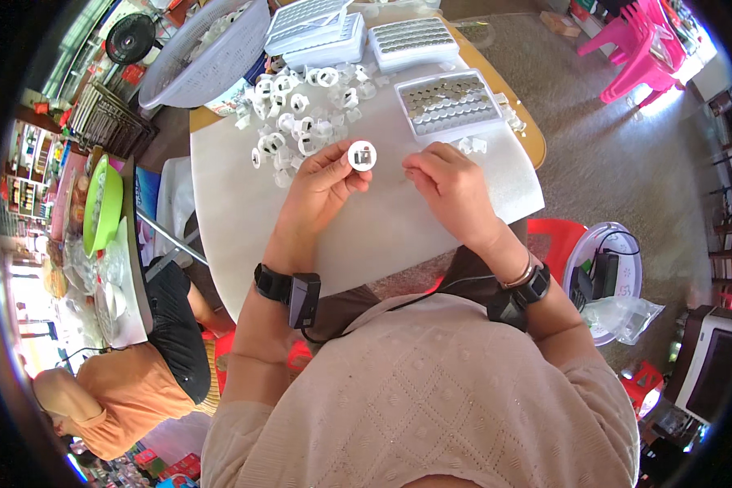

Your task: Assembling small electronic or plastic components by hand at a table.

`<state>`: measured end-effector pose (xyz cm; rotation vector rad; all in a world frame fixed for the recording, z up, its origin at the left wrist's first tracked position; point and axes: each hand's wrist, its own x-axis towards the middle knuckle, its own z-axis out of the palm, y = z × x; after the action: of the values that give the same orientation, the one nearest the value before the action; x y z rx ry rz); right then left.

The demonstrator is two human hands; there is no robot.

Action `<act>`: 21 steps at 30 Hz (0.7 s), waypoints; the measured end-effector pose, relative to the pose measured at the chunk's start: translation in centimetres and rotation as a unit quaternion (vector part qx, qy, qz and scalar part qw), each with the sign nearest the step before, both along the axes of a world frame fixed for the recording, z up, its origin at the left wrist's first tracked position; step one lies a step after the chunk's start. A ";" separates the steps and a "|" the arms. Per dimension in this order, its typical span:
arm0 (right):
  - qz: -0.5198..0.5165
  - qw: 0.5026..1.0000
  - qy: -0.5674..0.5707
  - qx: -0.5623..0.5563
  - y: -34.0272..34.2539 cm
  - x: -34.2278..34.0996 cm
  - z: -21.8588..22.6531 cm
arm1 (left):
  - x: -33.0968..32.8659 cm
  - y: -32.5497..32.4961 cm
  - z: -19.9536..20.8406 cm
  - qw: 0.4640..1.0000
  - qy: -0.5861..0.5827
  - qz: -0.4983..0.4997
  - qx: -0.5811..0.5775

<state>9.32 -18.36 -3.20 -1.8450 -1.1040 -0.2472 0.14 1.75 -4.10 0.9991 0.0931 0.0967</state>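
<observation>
My left hand [327, 180] pinches a small round white plastic part [362, 155] with a dark and metallic centre, its face turned up. To the right of it, my right hand [449, 183] hovers over the table with its fingertips pressed together; whether anything small is between them is hidden. Beyond my left hand lies a loose heap of similar white parts [298, 103], some with dark centres. A shallow white tray [404, 114] with rows of small round metallic pieces sits just past my right hand. Several clear plastic bits [472, 145] lie between that tray and my right hand.
The pale sheet-covered table [244, 220] fills the middle. At its far side stand a large grey basket [211, 61], stacked trays [321, 41] and another filled tray [415, 42]. A white bin [626, 276] is at my right. Another person in orange [138, 382] sits at left.
</observation>
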 end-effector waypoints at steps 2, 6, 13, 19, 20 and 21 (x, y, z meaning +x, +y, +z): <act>-0.013 0.999 -0.027 -0.029 0.4 -0.2 -0.8 | 0.0 -0.2 0.4 1.000 -0.001 -0.006 0.005; -0.027 0.996 -0.063 -0.056 0.9 -0.3 -1.0 | 0.0 0.0 0.3 1.000 -0.006 -0.018 0.009; -0.005 0.987 0.154 0.033 1.1 -1.0 1.7 | -0.2 -0.1 0.1 0.999 -0.001 -0.036 0.015; 0.032 0.988 0.142 0.052 2.4 -1.1 2.2 | -0.1 -0.3 -0.1 0.997 -0.003 -0.070 0.018; 0.036 0.987 0.146 0.054 2.4 -1.1 2.1 | -0.1 -0.4 -0.1 0.997 -0.003 -0.071 0.013; 0.040 0.986 0.150 0.056 2.5 -1.2 2.0 | -0.1 -0.4 -0.1 0.997 -0.003 -0.071 0.008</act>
<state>8.16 -15.85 -1.19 -1.6693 -0.9315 0.0157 0.07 1.32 -4.19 1.0191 0.0152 -0.0298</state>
